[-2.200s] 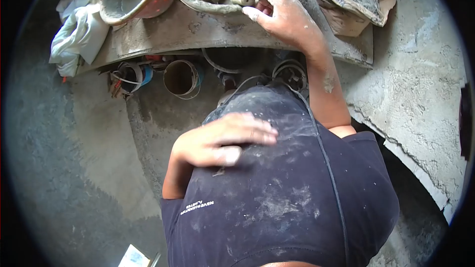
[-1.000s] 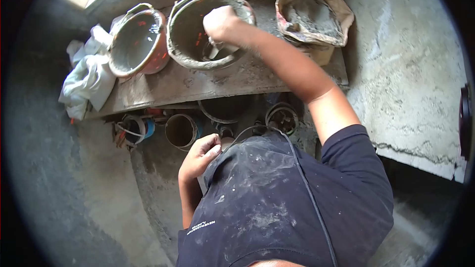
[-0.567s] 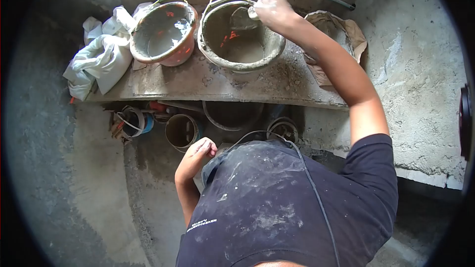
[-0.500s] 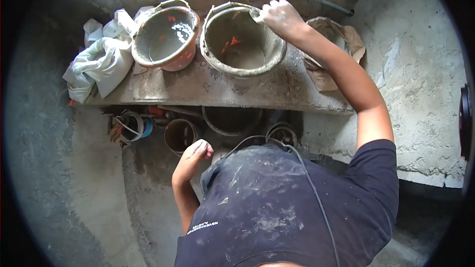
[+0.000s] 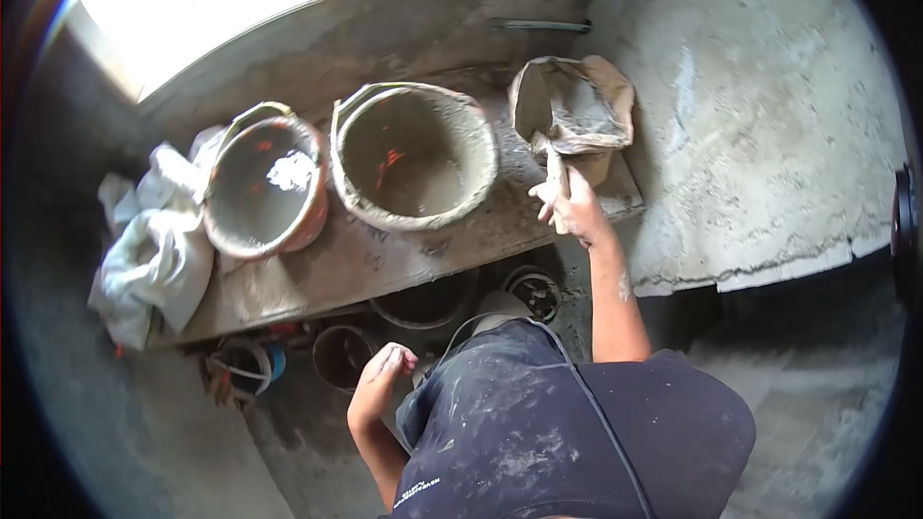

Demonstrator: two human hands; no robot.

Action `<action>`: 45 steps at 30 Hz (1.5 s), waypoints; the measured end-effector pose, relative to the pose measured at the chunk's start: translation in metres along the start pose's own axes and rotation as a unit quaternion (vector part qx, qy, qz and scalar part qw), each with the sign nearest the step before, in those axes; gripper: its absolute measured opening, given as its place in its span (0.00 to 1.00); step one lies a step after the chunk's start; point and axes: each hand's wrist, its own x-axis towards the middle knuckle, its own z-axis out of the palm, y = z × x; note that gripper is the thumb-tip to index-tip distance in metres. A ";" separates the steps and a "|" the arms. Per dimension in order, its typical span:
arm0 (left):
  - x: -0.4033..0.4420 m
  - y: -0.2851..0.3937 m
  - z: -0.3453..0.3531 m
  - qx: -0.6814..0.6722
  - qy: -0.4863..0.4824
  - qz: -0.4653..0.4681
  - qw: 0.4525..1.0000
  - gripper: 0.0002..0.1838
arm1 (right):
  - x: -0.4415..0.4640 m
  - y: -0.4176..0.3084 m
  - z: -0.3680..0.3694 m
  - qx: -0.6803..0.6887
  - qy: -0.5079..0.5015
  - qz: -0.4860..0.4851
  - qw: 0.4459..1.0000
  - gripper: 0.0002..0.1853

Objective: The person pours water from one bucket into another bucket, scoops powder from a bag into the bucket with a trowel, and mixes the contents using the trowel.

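Observation:
My right hand (image 5: 571,210) is closed round the pale handle of a trowel (image 5: 556,173), whose far end is at the near edge of an open paper bag (image 5: 585,115) of grey powder. Left of the bag stands a large mortar-crusted bucket (image 5: 415,216) with a grey wet mix inside. A reddish bucket (image 5: 312,221) holding shiny liquid is further left. My left hand (image 5: 386,365) hangs low by my body with its fingers curled; nothing shows in it.
The buckets and bag stand on a concrete ledge (image 5: 279,293). White sacks (image 5: 159,250) lie at its left end. Below it are a small bucket (image 5: 252,365), a brown bucket (image 5: 341,356) and a dark tub (image 5: 428,303). A cord crosses my shirt. A bright window is upper left.
My right hand has moved from the large bucket's rim to the paper bag, with the trowel in it. The view has shifted, showing more window and wall. My left hand stays curled by my body.

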 end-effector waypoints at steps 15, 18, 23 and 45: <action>0.193 0.089 0.135 0.251 -0.260 0.020 0.932 0.19 | 0.079 -0.012 -0.142 -0.339 0.214 0.006 0.916 0.20; 0.247 0.077 0.176 0.168 -0.176 0.119 0.962 0.20 | 0.106 -0.021 -0.140 -0.382 0.192 0.004 0.904 0.20; 0.357 0.029 0.206 0.090 -0.009 0.102 0.991 0.35 | 0.139 -0.023 -0.129 -0.451 0.128 0.061 0.881 0.21; 0.470 0.015 0.218 -0.084 0.018 0.188 0.979 0.24 | 0.178 0.005 -0.143 -0.059 -0.032 0.201 0.977 0.12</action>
